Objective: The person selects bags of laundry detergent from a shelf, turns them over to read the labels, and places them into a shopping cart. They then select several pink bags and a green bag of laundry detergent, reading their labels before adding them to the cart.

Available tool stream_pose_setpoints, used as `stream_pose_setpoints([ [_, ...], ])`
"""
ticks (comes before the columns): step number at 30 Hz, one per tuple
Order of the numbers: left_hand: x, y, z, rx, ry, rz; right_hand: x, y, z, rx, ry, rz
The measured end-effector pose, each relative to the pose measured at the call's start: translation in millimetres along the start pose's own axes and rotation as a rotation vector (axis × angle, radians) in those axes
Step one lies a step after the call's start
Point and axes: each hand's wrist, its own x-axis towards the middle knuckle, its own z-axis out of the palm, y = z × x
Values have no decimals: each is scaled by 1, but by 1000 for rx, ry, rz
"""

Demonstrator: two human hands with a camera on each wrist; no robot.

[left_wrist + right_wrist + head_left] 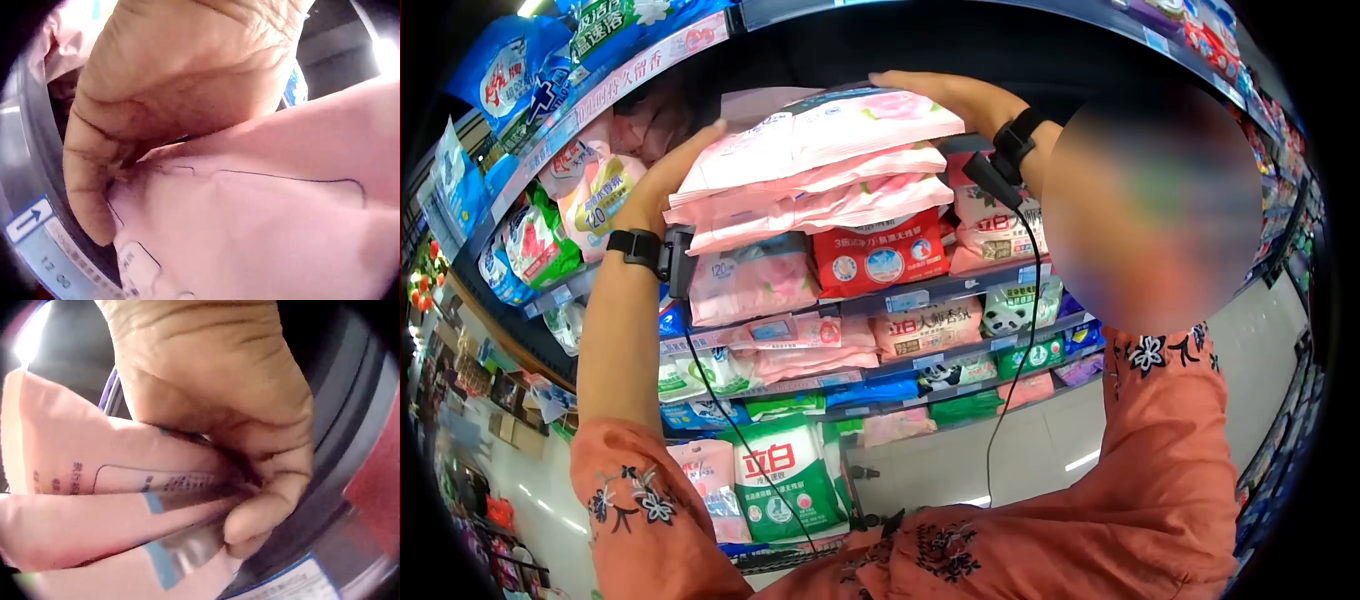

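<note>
**Store shelves (pixel 960 287) crowded with bagged goods, a stack of pink packs (pixel 810 165) held at their front**

The stack, at least three packs deep, lies flat between two hands, above a red pack (pixel 880 255) and a pink bag (pixel 750 280) marked "120"; whether it rests on them cannot be told. The left hand (pixel 662 190) has its fingers curled round one end. The right hand (pixel 945 92) pinches the gathered, flattened edges at the other end between thumb and fingers.

The packs look soft, creased and smooth-filmed: probably weighty together, inclined to sag and slide over one another, though not fragile. Both ends seem the best hold, with fingers beneath the lowest pack.

Readable writing: a green-and-white bag (pixel 790 490) below says 立白; a blue bag (pixel 505 80) at upper left appears to say 雕牌; a pink shelf strip (pixel 640 75) ends in 持久留香. A price label (pixel 56 262) near the left hand shows "12 00". Small Chinese print on the stack is too blurred to read.
</note>
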Motion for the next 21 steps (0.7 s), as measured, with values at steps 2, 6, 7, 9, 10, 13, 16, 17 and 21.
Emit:
stream_pose_setpoints([
  [2,0,-6,-2,-34,-56,-15,-5,2,14,82,58,-91],
  [6,-5,-5,3,99,-11,135,-16,-3,17,99,100,-123],
  [7,-8,-5,8,92,20,187,-20,0,21,177,110,-145],
  [9,-32,-5,33,214,40,305,-43,-2,28,160,143,-183],
  [10,-45,-6,46,278,50,369,-52,-4,31,152,159,-208],
  [13,-75,-20,57,302,89,384,-72,0,42,179,189,-248],
  [16,-101,-47,65,273,80,369,-106,5,65,145,244,-207],
  [17,-111,-55,64,277,102,374,-113,10,72,145,239,-224],
  [21,-152,-94,61,267,174,413,-140,36,104,99,275,-307],
])
